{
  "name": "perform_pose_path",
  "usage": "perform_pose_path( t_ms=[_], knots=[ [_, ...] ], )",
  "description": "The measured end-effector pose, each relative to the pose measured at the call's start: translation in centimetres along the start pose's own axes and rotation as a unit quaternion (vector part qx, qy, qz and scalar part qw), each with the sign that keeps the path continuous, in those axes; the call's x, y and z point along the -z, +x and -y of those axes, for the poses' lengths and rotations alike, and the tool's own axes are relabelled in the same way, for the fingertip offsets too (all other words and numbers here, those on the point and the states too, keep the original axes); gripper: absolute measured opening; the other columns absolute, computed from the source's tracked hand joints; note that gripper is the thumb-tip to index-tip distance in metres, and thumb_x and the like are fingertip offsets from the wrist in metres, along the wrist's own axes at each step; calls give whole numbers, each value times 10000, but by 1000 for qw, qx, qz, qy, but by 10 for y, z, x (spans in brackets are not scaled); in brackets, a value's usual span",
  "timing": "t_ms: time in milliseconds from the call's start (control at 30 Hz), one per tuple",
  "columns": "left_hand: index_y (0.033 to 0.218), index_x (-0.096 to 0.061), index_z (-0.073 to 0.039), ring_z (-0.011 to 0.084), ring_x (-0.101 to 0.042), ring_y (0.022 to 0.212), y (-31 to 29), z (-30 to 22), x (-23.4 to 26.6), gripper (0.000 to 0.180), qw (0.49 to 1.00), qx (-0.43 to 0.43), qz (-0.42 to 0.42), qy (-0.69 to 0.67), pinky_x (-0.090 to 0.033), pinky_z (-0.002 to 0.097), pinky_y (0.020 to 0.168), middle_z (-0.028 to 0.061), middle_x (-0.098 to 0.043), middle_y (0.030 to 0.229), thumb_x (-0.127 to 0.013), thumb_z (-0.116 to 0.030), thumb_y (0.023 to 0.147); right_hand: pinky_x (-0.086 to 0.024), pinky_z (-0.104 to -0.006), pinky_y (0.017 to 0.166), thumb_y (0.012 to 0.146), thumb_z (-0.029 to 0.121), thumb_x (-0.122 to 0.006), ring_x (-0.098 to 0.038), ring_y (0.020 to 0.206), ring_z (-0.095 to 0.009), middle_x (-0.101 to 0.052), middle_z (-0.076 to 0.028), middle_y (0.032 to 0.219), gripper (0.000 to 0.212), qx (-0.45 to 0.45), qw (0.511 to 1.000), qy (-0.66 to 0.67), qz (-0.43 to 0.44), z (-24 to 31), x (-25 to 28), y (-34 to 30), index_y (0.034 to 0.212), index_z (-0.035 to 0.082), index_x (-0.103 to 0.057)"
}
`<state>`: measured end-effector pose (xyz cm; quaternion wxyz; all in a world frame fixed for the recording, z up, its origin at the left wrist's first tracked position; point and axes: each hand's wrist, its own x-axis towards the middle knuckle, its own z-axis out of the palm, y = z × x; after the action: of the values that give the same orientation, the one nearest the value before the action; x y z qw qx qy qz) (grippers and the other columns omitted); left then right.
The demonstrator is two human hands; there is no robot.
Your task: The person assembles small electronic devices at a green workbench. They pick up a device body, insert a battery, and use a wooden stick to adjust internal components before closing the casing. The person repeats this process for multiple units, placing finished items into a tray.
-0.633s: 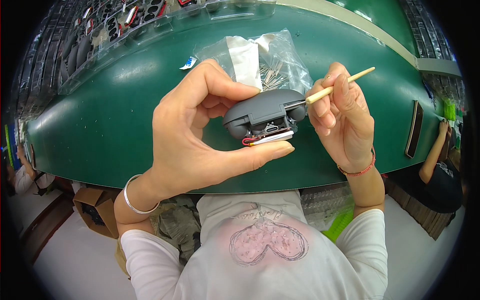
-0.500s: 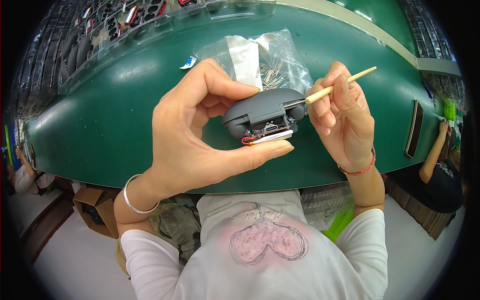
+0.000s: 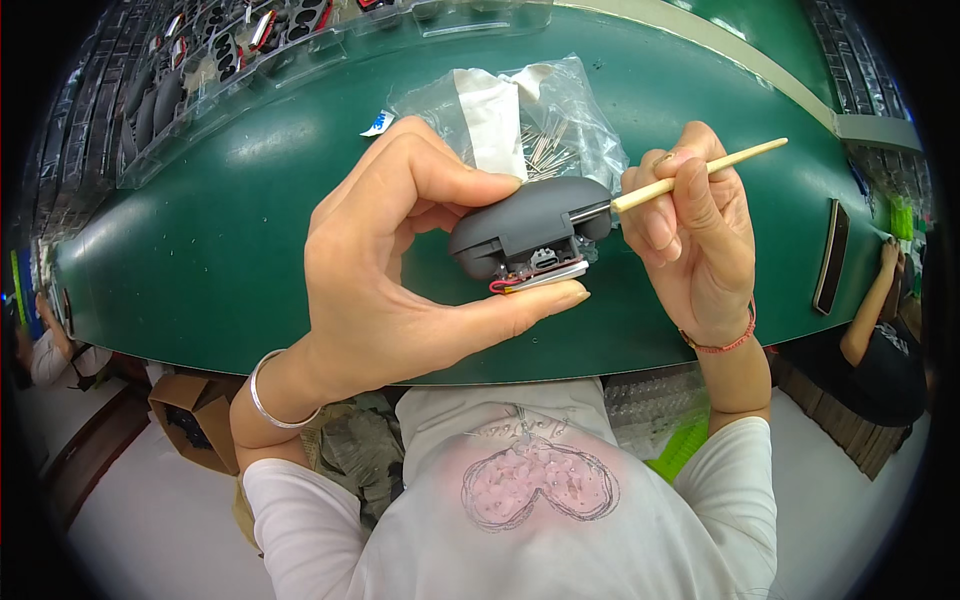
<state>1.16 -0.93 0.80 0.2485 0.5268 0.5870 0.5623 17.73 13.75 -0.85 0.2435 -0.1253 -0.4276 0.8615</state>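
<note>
My left hand [image 3: 375, 265] grips a dark grey earbud charging case [image 3: 525, 215] between thumb and fingers. Its hinge side faces me, with a charging socket [image 3: 543, 258], red wires and a flat silvery battery [image 3: 550, 276] exposed underneath. A thin metal pin [image 3: 590, 212] lies along the hinge at the case's right end. My right hand [image 3: 700, 230] is closed on a pale wooden stick [image 3: 735, 160], pinched between thumb and fingers. The stick's blunt end meets or nearly meets the pin's outer end; I cannot tell whether they touch.
Behind the case, a clear plastic bag [image 3: 585, 110] holds several metal pins [image 3: 545, 150] on the green table [image 3: 240, 240]. Clear trays of dark case parts [image 3: 220, 55] stand at the far left. A phone-like dark slab [image 3: 829, 258] lies at right, near another person's arm [image 3: 868, 305].
My right hand and the stick have shifted slightly right, and the stick lies a little flatter. The case has tipped a little in my left hand, its socket showing less squarely.
</note>
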Motion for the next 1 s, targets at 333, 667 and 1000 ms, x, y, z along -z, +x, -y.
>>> perform_pose_path(
  t_ms=[333,667,1000],
  knots=[
    [987,-550,30,120,-591,815,-5,3,-5,546,1000,-17,7,19,-526,223,720,87,-526,934,-890,2,560,-331,-205,474,947,110,-571,-466,538,-68,-546,-52,621,93,46,998,-39,17,-8,-5,-4,897,42,-532],
    [1023,-529,20,129,-561,826,-1,5,-4,593,999,-34,11,-33,-482,239,753,96,-543,937,-891,-5,555,-350,-204,472,993,185,-493,-439,528,-72,-570,-89,667,149,85,996,1,13,5,0,0,920,58,-513],
    [1126,-466,-9,203,-596,930,1,5,-6,619,992,-114,-42,34,-506,313,839,159,-573,1020,-841,18,634,-528,-264,655,979,174,-518,-643,765,-167,-661,-124,878,248,-16,994,-104,-2,1,-19,-9,1104,-17,-617]
  ],
)
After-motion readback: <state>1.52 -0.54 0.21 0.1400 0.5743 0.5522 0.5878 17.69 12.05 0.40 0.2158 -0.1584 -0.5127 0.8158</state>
